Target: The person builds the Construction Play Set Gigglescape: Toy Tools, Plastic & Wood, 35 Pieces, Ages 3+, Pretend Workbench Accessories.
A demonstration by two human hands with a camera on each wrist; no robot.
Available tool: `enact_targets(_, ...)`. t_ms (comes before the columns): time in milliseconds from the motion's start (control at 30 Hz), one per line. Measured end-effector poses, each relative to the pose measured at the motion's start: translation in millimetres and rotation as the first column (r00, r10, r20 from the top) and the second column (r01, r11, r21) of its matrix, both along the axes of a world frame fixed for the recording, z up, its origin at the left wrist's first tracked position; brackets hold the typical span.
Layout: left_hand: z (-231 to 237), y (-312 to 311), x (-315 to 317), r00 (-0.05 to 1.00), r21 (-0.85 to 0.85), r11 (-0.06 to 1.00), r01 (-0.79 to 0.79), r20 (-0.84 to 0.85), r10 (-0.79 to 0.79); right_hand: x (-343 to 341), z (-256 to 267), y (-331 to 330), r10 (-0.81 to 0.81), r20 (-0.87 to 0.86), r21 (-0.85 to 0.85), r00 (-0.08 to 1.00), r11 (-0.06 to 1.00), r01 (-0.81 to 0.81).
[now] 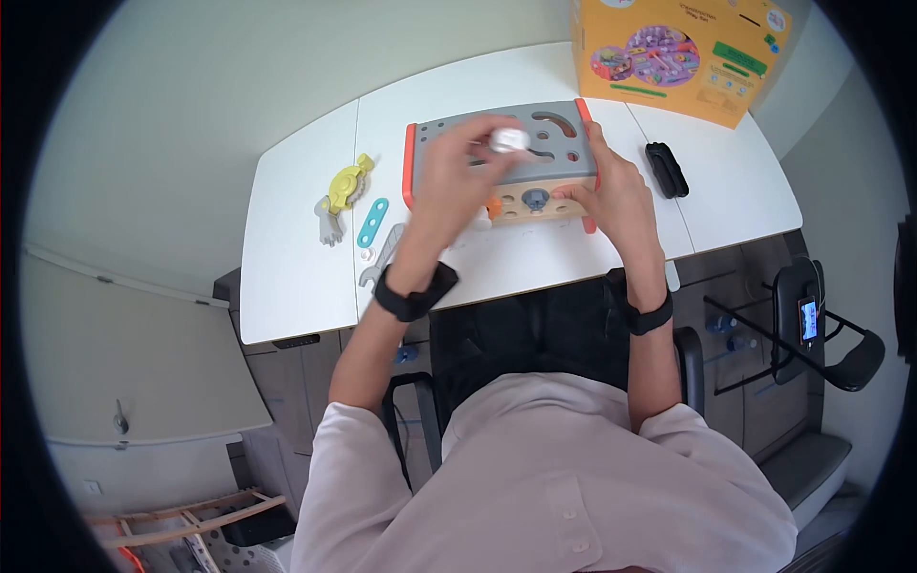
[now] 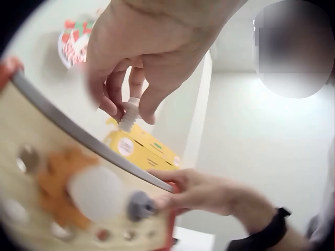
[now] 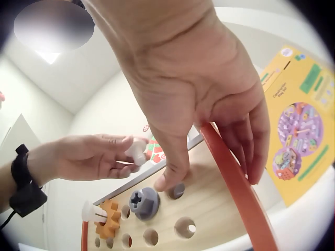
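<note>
My left hand (image 1: 457,181) is raised over the grey top of a toy workbench (image 1: 492,115). Between its thumb and fingers it pinches a white toy screw (image 2: 129,116), whose threaded end points down in the left wrist view. My right hand (image 1: 623,201) grips the bench's right end. Its thumb presses on the wooden front beside a grey toy bolt (image 3: 144,203), and its fingers wrap outside the red side panel (image 3: 230,178). An orange toy gear (image 3: 109,219) is mounted on the front, with a second white piece (image 3: 93,211) at its centre.
Left of the bench lie a yellow toy saw (image 1: 346,188), a grey claw-ended piece (image 1: 330,225), a turquoise strip with holes (image 1: 373,223) and a grey wrench (image 1: 384,256). An orange-yellow box (image 1: 659,91) stands behind at right, near a black case (image 1: 667,170).
</note>
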State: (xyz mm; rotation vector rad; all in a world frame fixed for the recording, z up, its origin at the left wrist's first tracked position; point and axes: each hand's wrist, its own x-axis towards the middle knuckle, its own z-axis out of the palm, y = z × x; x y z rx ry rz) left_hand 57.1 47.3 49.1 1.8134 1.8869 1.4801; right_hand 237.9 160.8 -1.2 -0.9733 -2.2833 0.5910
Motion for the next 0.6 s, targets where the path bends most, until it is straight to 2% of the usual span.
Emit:
enact_targets(67,-11,19,18,0.970,-0.039,0.989,0.146,0.204,-0.135,0,2,-1,0.002,-0.003,0.034,1.000,0.999,-0.002)
enact_targets(133,-21,39,25,0.962,-0.024,0.985,0.173,0.220,-0.164,0,7,-2,-0.023,0.052,-0.053,0.998,0.998,0.026)
enact_targets(200,-26,47,25,0.952,-0.008,0.979,0.204,0.236,-0.197,0,9,-5,-0.025,0.052,-0.070,0.998,0.997,0.028)
enact_targets(300,-21,52,26,0.961,-0.063,0.977,0.205,0.203,-0.189,1,4,-1,-0.023,0.035,-0.063,0.999,0.998,0.025)
enact_targets(367,-24,55,27,0.971,0.016,0.981,0.194,0.138,-0.194,0,4,-1,-0.012,0.023,-0.040,1.000,0.999,0.013)
enact_targets(500,-28,55,23,0.958,0.043,0.965,0.259,0.115,-0.262,0,9,-3,-0.023,0.080,-0.078,0.997,0.997,0.029)
enact_targets(600,-35,54,24,0.965,0.144,0.955,0.259,-0.002,-0.262,-1,9,-3,-0.020,0.056,-0.075,0.998,0.997,0.024)
